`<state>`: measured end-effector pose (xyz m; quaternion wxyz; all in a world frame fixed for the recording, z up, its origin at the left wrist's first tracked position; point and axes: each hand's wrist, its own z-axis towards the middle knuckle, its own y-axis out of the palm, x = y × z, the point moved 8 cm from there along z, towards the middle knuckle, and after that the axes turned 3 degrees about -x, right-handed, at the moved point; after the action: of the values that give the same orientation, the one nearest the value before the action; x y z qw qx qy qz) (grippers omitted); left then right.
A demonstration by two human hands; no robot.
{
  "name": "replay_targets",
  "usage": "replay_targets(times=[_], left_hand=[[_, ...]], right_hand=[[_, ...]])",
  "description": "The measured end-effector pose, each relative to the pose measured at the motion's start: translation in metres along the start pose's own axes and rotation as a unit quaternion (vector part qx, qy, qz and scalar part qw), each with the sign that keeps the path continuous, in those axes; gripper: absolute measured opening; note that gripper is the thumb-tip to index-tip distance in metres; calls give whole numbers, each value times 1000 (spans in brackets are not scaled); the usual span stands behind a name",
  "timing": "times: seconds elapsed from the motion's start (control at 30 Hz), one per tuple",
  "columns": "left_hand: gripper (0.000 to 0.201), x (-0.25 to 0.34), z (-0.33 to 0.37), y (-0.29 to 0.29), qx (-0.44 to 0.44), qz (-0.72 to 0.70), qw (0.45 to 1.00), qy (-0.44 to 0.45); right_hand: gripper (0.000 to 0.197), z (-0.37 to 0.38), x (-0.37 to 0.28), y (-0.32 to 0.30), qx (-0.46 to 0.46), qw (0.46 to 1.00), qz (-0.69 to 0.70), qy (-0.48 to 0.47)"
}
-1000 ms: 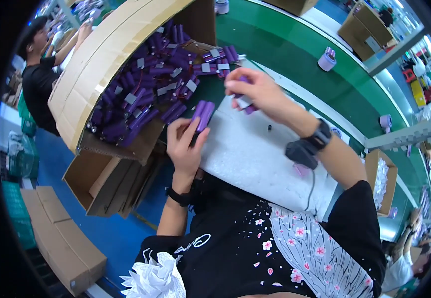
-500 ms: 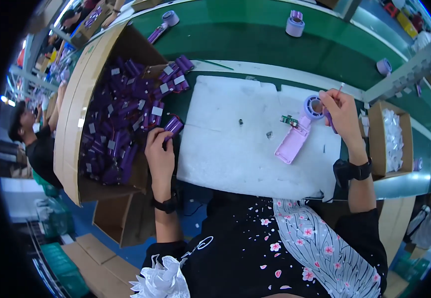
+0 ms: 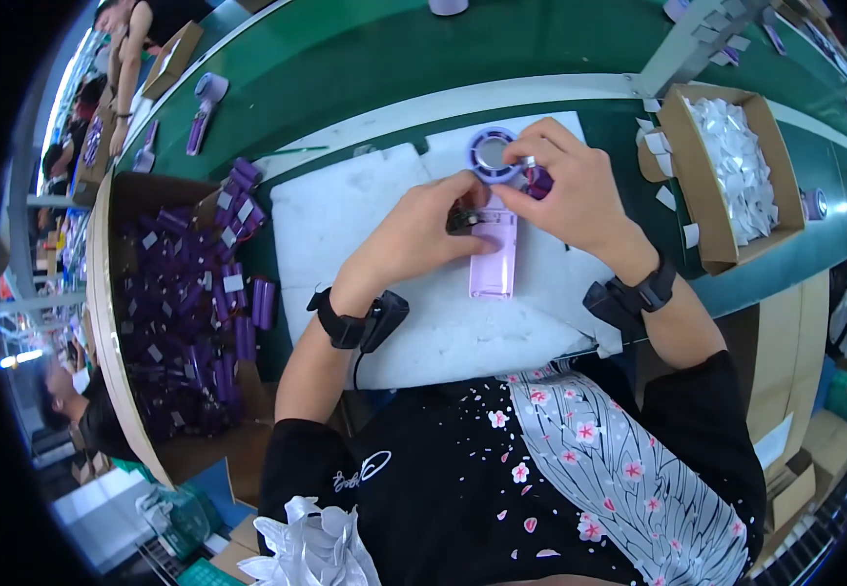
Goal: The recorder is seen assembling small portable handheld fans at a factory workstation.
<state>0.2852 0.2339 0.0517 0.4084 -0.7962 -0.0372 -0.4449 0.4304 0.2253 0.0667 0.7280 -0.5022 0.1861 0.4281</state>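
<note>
We see a green bench point(image 3: 384, 59) as the main work surface. A large carton point(image 3: 199, 451) stands at the left and contains loose purple battery packs point(image 3: 189, 283). A white foam pad point(image 3: 345, 215) lies on the near part of the bench, between this carton and a smaller carton point(image 3: 692, 186) of white pieces point(image 3: 736, 166) at the right.

Over the pad, we find both hands partly curled and close together. The left hand point(image 3: 418, 230) grasps the lilac housing point(image 3: 494, 264) near its neck, with the thumb against the housing's edge. The right hand point(image 3: 575, 190) pinches a dark purple part point(image 3: 538, 183) between thumb and fingers, just beside the ring-shaped head point(image 3: 495, 153). The housing is on the pad side nearer the right carton, its head pointing away from the wearer. At the left fingertips we note a small dark component point(image 3: 461, 219); the fingers partly hide it.
</note>
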Motion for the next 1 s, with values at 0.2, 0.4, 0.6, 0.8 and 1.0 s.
replay_targets(times=[0.2,0.4,0.6,0.8,1.0], left_hand=[[23,-39,9,0,-5,-239,971,-6],[20,-48,-7,-5,-37,-325,944,-43],[18,-43,-1,12,-31,-270,962,22],[14,-47,-3,21,3,-249,968,25],[13,-54,1,16,-1,-227,974,-1]], right_hand=[[33,5,10,7,-27,999,6,23],[29,4,-12,16,-104,994,-16,-4],[17,-20,-15,30,-122,991,-19,-52],[14,-22,-13,32,-124,988,-76,-47],[13,-19,-18,40,-110,989,-44,-85]])
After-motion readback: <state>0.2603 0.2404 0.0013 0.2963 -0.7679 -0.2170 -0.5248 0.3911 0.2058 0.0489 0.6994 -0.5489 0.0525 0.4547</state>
